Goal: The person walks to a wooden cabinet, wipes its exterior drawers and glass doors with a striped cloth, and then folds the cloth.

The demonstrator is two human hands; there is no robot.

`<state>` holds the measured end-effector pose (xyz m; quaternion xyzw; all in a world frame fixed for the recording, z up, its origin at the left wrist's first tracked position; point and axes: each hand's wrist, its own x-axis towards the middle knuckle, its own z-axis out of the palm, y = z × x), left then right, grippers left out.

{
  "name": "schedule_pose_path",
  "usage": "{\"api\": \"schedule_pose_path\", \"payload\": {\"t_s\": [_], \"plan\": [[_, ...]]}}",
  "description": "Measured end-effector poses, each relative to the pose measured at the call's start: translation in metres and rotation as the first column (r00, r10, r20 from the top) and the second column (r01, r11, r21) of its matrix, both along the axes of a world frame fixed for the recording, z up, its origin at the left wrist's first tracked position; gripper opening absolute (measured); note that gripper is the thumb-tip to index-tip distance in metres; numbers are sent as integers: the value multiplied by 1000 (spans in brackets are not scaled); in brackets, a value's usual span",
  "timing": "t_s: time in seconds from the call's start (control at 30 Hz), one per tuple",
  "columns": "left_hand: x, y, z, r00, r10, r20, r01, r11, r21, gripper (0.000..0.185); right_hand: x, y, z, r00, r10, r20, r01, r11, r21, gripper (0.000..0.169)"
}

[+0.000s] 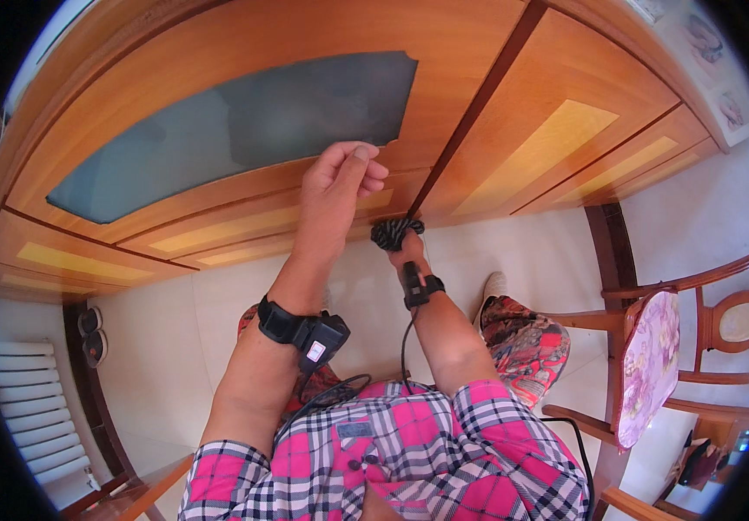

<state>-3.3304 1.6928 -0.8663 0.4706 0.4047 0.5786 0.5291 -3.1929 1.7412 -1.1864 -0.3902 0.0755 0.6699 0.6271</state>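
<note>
My right hand (pixel 406 249) is shut on a dark striped cloth (pixel 395 233), low against the front of a wooden cabinet (pixel 466 39), near the dark vertical seam between its panels. Higher up, my left hand (pixel 342 170) is loosely curled before the cabinet, by the lower right end of a dark glass panel (pixel 322 98). Its thumb lies against the bent fingers, and nothing shows between them. Whether it touches the wood cannot be told. Black straps with small devices and cables sit on both arms.
A wooden chair with a floral seat cover (pixel 649 371) stands at the right. At the left are a white radiator (pixel 35 397) and a pair of shoes (pixel 93 337) by the wall. Part of another wooden chair or frame (pixel 153 492) shows at the lower left. Pale floor tiles (pixel 146 365) lie below.
</note>
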Motion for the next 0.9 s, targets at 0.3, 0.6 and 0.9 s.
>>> {"api": "schedule_pose_path", "payload": {"t_s": [0.3, 0.6, 0.9], "plan": [[-31, -1, -11, 1000, 18, 11, -18, 1000, 2, 22, -27, -32, 166, 895, -219, 389, -45, 822, 567, 30], [-35, 6, -17, 999, 50, 6, -50, 998, -25, 21, -41, -17, 158, 395, -363, 844, -38, 911, 410, 34], [-37, -8, -5, 999, 47, -12, -47, 999, 8, 23, -41, -20, 15, 722, -126, 680, -10, 981, 193, 44]]}}
